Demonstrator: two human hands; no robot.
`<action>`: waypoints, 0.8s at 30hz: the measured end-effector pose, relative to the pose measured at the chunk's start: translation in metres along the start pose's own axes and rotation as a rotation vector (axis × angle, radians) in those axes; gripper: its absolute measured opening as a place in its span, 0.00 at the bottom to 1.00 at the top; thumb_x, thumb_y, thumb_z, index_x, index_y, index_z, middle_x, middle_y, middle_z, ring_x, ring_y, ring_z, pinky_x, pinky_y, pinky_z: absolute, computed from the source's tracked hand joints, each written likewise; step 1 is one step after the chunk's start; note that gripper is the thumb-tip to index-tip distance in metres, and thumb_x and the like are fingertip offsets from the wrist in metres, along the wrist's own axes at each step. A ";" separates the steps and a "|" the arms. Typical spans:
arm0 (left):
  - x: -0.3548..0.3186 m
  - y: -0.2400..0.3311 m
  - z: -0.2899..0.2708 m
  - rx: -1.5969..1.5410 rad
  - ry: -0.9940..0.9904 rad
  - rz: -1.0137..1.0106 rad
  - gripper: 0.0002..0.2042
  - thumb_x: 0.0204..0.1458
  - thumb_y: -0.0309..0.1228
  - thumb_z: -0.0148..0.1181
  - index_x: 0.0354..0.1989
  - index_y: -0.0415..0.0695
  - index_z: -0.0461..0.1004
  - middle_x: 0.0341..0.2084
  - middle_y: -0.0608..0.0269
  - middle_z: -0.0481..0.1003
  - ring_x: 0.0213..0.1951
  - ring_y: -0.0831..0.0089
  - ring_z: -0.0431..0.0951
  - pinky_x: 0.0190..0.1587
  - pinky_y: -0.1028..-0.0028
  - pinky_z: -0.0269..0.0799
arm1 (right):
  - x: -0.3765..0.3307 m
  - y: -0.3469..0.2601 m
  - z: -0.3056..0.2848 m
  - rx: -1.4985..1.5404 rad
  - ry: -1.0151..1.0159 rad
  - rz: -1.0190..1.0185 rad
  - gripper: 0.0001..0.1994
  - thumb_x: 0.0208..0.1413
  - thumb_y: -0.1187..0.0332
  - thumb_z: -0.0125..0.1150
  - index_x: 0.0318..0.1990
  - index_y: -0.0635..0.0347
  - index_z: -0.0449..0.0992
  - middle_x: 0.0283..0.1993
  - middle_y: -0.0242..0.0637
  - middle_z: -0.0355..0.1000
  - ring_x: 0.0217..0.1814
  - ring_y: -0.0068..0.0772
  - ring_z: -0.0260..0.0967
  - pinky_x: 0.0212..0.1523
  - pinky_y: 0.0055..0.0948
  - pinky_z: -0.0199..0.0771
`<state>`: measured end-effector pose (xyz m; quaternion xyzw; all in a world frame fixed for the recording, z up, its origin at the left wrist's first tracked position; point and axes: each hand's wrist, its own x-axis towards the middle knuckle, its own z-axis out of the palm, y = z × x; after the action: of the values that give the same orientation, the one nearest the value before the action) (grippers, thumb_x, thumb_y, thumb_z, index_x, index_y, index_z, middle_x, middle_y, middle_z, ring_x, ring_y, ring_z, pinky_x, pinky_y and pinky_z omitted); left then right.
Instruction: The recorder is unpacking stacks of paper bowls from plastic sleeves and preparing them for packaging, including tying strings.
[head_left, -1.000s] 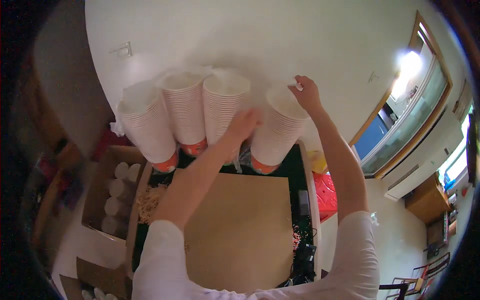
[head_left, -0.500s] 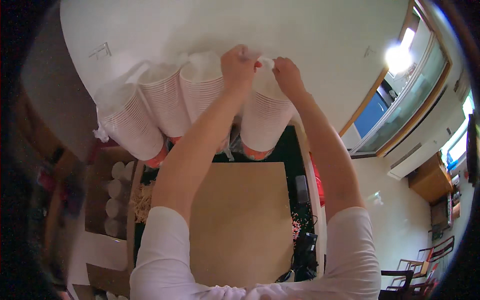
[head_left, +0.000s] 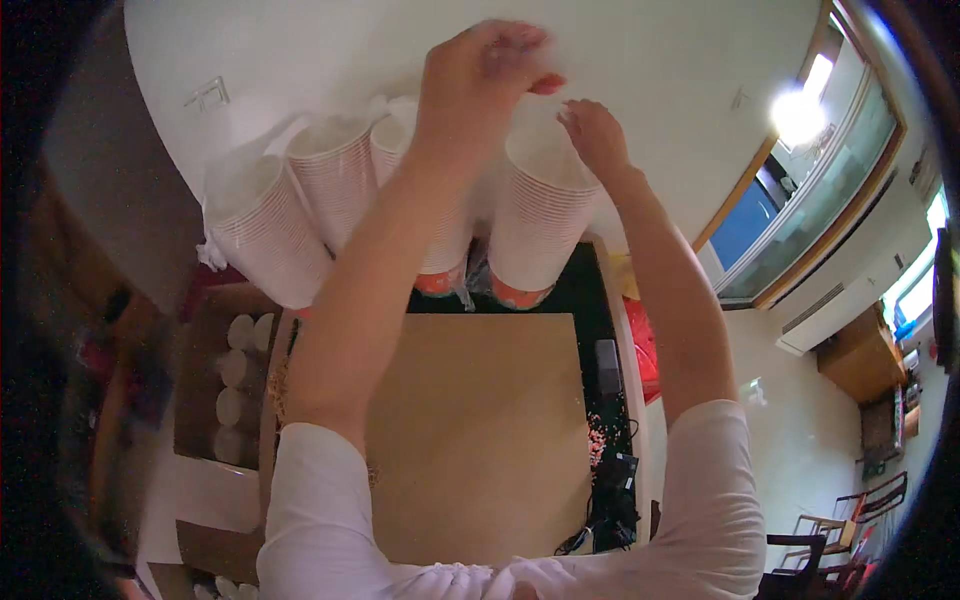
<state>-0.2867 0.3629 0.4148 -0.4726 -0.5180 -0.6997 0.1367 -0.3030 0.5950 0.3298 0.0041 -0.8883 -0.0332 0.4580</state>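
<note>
Several tall stacks of white paper cups stand against the wall in clear plastic sleeves. The rightmost cup stack (head_left: pixel 540 220) has an orange band at its foot. Above it is my left hand (head_left: pixel 485 70), blurred, with thumb and fingers apart and nothing visible between them. My right hand (head_left: pixel 597 137) is pinched at the stack's upper right rim, on what looks like the thin plastic sleeve; the film is hard to make out. My left forearm partly hides another cup stack (head_left: pixel 440 235). Farther left are two more, a cup stack (head_left: pixel 335 170) and an outermost cup stack (head_left: pixel 262 225).
A tan board (head_left: pixel 480 430) lies on the dark green tabletop. Along its right side are a grey box-shaped object (head_left: pixel 608 367), small pink bits (head_left: pixel 597 440) and a black adapter with cable (head_left: pixel 618 490). At the left, a cardboard box (head_left: pixel 225 385) holds white rolled items.
My left hand has lifted up from the stack's mouth and its fingers have spread from the thumb. My right hand has shifted slightly right. The view has shifted a little.
</note>
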 end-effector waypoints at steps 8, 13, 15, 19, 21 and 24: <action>0.004 -0.127 -0.038 0.147 0.198 -0.298 0.08 0.46 0.28 0.53 0.33 0.43 0.76 0.27 0.58 0.75 0.28 0.68 0.76 0.31 0.72 0.73 | 0.030 0.002 -0.068 0.619 -0.037 0.378 0.08 0.50 0.65 0.58 0.35 0.56 0.77 0.32 0.35 0.75 0.32 0.30 0.72 0.36 0.28 0.71; -0.008 -0.184 0.027 0.635 0.079 0.067 0.12 0.43 0.34 0.59 0.35 0.41 0.76 0.27 0.56 0.76 0.31 0.67 0.77 0.37 0.71 0.72 | 0.006 0.022 -0.035 0.369 -0.157 0.242 0.12 0.47 0.64 0.61 0.39 0.56 0.75 0.32 0.32 0.74 0.37 0.26 0.69 0.39 0.25 0.69; 0.001 -0.186 0.043 0.738 0.141 0.337 0.14 0.44 0.36 0.61 0.36 0.39 0.75 0.26 0.57 0.77 0.30 0.70 0.77 0.37 0.72 0.72 | 0.004 0.018 -0.026 0.424 -0.049 0.154 0.11 0.48 0.63 0.60 0.37 0.57 0.75 0.32 0.34 0.74 0.32 0.29 0.70 0.37 0.27 0.70; 0.025 -0.180 0.040 0.496 0.028 -0.097 0.17 0.41 0.37 0.61 0.38 0.41 0.75 0.26 0.56 0.76 0.33 0.65 0.76 0.38 0.70 0.71 | 0.011 0.024 -0.033 0.454 -0.053 0.210 0.09 0.50 0.64 0.58 0.35 0.59 0.75 0.29 0.37 0.74 0.27 0.30 0.70 0.33 0.27 0.70; 0.031 -0.176 0.035 0.386 -0.030 -0.184 0.19 0.42 0.41 0.60 0.39 0.42 0.75 0.25 0.56 0.77 0.30 0.68 0.77 0.33 0.70 0.71 | 0.008 0.037 -0.037 0.375 -0.018 0.252 0.08 0.51 0.66 0.57 0.34 0.60 0.74 0.28 0.38 0.74 0.29 0.29 0.72 0.32 0.26 0.70; 0.030 -0.159 0.052 0.450 -0.118 -0.220 0.16 0.44 0.40 0.58 0.36 0.41 0.76 0.24 0.57 0.77 0.28 0.70 0.76 0.31 0.70 0.69 | -0.002 0.057 -0.042 0.338 -0.017 0.304 0.07 0.51 0.68 0.56 0.34 0.60 0.74 0.28 0.38 0.74 0.30 0.27 0.72 0.32 0.25 0.70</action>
<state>-0.3833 0.4840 0.3447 -0.4113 -0.7161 -0.5485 0.1311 -0.2667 0.6493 0.3562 -0.0534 -0.8755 0.1852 0.4432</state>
